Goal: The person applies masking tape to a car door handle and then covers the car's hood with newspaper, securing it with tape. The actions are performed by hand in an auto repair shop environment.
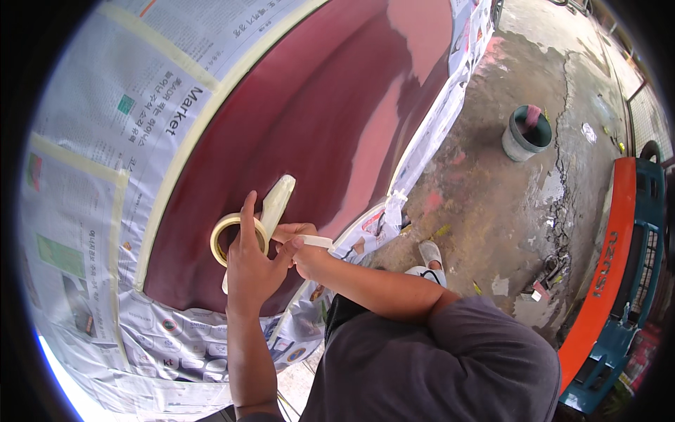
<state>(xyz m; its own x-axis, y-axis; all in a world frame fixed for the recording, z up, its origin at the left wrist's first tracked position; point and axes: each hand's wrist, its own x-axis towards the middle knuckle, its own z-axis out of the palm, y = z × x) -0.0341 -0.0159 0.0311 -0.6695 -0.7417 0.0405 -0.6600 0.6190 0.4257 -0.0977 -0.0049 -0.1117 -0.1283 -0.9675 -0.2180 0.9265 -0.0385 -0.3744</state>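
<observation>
My left hand (254, 261) is over the dark red car panel (281, 119), gripping a cream roll of masking tape (217, 240). Its index finger stretches across the roll, and its thumb points toward my right hand. Closed just beside it, my right hand (309, 261) has a short flat white piece (316, 241) sticking out of its fingers; I cannot tell whether it is tape or a small tool. Behind both hands a long door handle (280, 200) appears covered in cream tape. My fingers hide its middle part.
Newspaper sheets (155, 105), taped at the edges, surround the panel, which has pink patches (373, 151). On the stained concrete floor (485, 204) stands a bucket (524, 137) with a pink cloth. An orange and teal vehicle part (605, 281) lies along the right side.
</observation>
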